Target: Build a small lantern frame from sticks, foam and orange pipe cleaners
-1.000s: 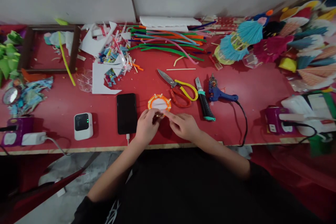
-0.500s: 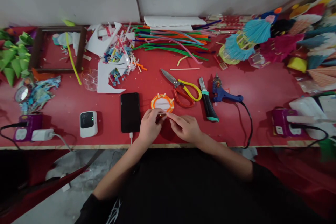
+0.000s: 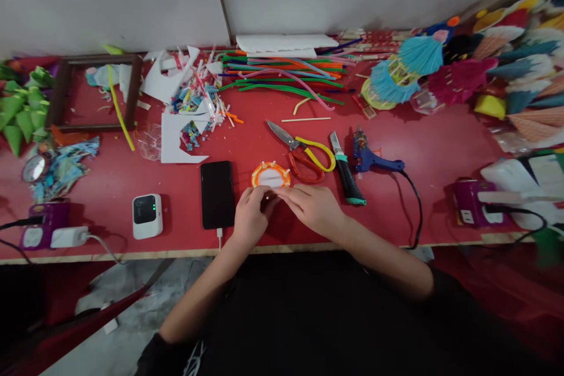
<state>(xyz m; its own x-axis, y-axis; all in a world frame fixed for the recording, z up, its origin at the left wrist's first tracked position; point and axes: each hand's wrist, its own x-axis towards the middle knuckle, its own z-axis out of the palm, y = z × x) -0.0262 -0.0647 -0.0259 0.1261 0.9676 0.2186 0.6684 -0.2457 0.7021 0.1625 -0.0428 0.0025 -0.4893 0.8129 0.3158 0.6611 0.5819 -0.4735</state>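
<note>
A small round piece (image 3: 269, 177) with a white base, short pale pegs and an orange fuzzy strand wound around them lies at the table's middle. My left hand (image 3: 252, 214) is closed on its near rim, with thumb and forefinger pinched together. From the other side my right hand (image 3: 315, 207) reaches in, its fingertips pressed at the same near edge against the left fingers. My fingers hide that part of the rim and whatever strand lies between them. Just beyond my right hand are scissors (image 3: 304, 153) with one yellow and one red handle.
Right of the scissors lie a utility knife (image 3: 347, 170) and a blue glue gun (image 3: 374, 160) with its cord. A phone (image 3: 217, 194) and a white device (image 3: 147, 215) sit left. Pipe cleaners (image 3: 282, 73), paper scraps (image 3: 176, 141) and a brown frame (image 3: 57, 94) lie behind.
My right hand has turned flatter and moved slightly up against the left fingertips. The whole view has shifted a little; the round piece stays in place on the table.
</note>
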